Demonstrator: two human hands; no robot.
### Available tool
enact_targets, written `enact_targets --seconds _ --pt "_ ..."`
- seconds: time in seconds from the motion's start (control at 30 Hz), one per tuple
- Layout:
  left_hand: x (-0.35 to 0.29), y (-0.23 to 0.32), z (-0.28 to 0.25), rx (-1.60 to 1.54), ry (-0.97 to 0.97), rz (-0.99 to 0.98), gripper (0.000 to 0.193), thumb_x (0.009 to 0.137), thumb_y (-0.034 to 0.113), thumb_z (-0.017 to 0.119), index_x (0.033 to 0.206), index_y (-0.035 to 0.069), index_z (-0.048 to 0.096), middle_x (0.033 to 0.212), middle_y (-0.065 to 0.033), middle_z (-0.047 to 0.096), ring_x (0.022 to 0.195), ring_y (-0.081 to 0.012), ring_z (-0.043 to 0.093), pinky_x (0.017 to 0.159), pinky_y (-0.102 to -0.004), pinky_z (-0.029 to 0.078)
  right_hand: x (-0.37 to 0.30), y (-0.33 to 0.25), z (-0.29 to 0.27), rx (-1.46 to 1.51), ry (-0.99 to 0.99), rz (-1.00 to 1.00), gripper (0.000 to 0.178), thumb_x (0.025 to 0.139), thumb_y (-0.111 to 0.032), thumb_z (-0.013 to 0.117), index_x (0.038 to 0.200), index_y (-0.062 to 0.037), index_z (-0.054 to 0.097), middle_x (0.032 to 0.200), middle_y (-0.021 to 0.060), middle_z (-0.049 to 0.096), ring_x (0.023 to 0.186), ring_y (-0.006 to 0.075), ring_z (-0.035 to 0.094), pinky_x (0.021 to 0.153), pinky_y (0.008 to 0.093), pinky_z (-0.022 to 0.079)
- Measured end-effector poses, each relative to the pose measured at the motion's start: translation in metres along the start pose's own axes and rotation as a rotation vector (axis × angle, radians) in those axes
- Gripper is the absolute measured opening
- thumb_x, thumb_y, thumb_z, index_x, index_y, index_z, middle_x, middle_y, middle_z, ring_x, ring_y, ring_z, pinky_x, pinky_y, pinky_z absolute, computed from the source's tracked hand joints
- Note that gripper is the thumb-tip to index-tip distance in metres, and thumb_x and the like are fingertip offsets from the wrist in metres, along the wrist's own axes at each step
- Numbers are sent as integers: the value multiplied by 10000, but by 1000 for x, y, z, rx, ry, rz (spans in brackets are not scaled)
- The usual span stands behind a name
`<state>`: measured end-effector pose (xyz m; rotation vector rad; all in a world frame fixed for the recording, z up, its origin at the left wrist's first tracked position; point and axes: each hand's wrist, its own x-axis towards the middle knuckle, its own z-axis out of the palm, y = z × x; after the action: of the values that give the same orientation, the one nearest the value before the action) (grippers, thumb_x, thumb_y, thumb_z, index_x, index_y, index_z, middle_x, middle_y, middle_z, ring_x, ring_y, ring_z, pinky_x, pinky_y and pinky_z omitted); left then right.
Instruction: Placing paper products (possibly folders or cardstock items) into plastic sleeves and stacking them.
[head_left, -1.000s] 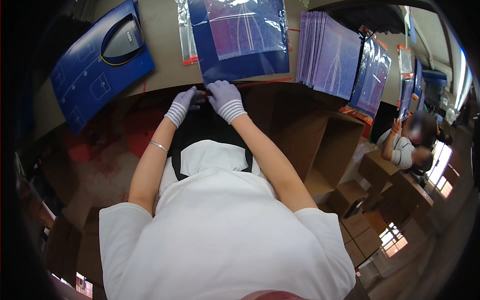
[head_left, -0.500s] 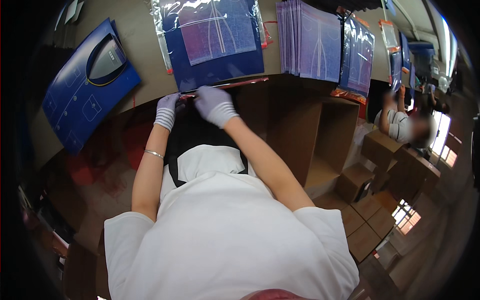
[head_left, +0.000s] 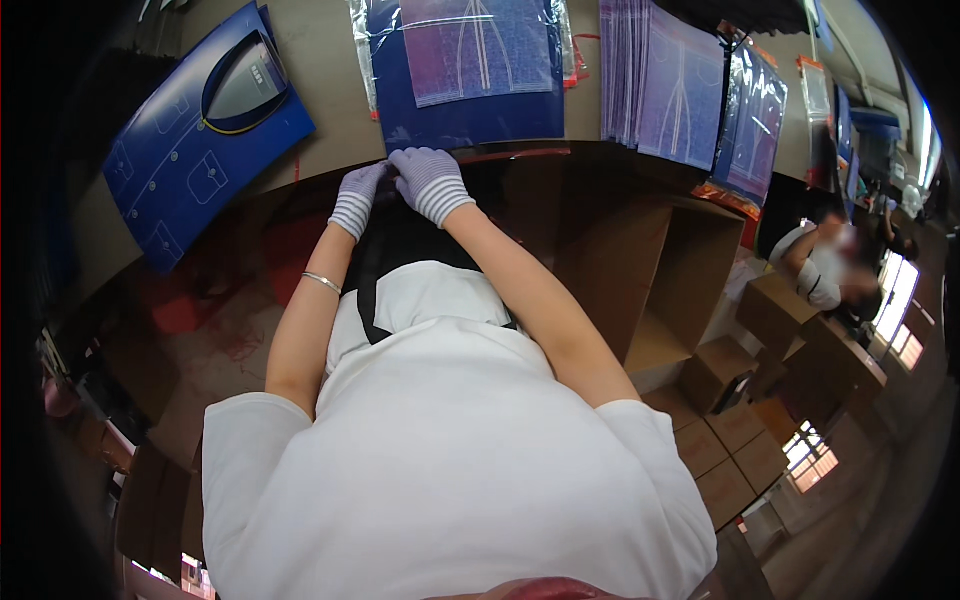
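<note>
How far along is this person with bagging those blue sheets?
Done, it seems: some bagged sheets lean at the bench's right end. In hand: both gloved hands, left hand and right hand, press the near edge of a clear bag holding a blue card, apparently at its red strip. Left: a stack of sheets stands unbagged, and a blue folder lies untouched to the left.

There is just one view. The camera sits on the person's head and looks almost straight down. The person's own white shirt (head_left: 450, 470) is very near and fills the bottom. Both arms reach up the picture to the tabletop (head_left: 320, 120) edge at the top. The picture bends round at its dark rim. A room with boxes (head_left: 740, 440) shows far off on the right.
</note>
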<state>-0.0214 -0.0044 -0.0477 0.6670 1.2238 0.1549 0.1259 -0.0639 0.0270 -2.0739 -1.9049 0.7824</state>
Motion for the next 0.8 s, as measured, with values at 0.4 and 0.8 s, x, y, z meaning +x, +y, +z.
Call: enact_targets --seconds 0.4,0.8 --pt "-19 15 -17 -180 64 -59 190 853 217 509 908 45 570 875 -103 643 790 -229 622 677 -326 492 -111 114 -114 -171 483 540 198 706 -173 589 877 -79 626 828 126 611 789 295 599 718 368 491" --pt "-10 9 4 -636 -503 -82 377 922 324 433 1035 -12 562 1049 -195 588 1071 -328 526 950 -435 407 -212 129 -15 541 -100 827 259 814 -182 493 1032 -93 601 965 152 621 909 308 598 805 368 475"
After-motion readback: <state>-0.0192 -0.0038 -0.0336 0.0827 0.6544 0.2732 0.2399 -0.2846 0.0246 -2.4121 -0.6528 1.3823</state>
